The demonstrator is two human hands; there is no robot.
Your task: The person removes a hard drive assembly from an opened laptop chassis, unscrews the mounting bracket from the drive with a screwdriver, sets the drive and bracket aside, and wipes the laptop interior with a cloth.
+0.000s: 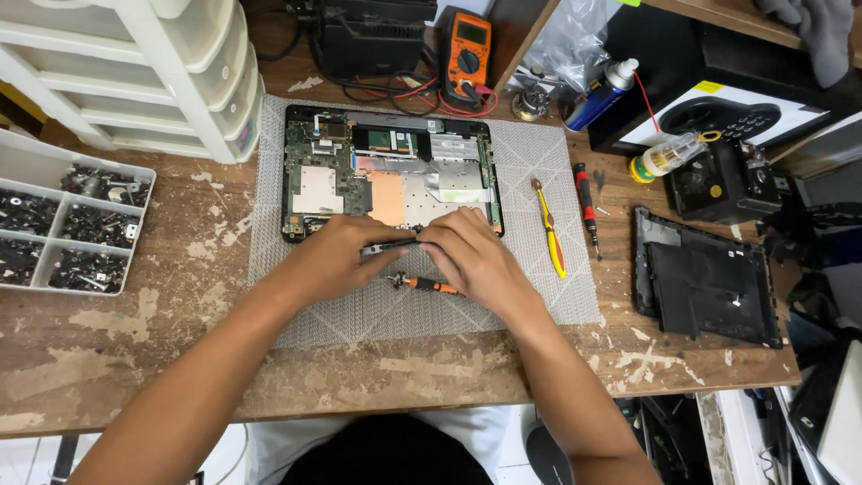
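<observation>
An opened laptop base (395, 166) with its green circuit board and copper plates exposed lies on a grey woven mat (539, 296). My left hand (337, 256) and my right hand (467, 251) meet at the laptop's front edge, both pinching a narrow dark strip-like part (391, 244) between the fingertips. A small orange-handled screwdriver (431, 286) lies on the mat just below my hands, touching neither.
A yellow tool (549, 229) and a red-black screwdriver (585, 207) lie right of the laptop. A black cover panel (705, 278) sits far right. A screw tray (63, 233) and white drawers (171, 72) stand left. A multimeter (467, 49), spray can (600, 90) and small bottle (664, 157) stand behind.
</observation>
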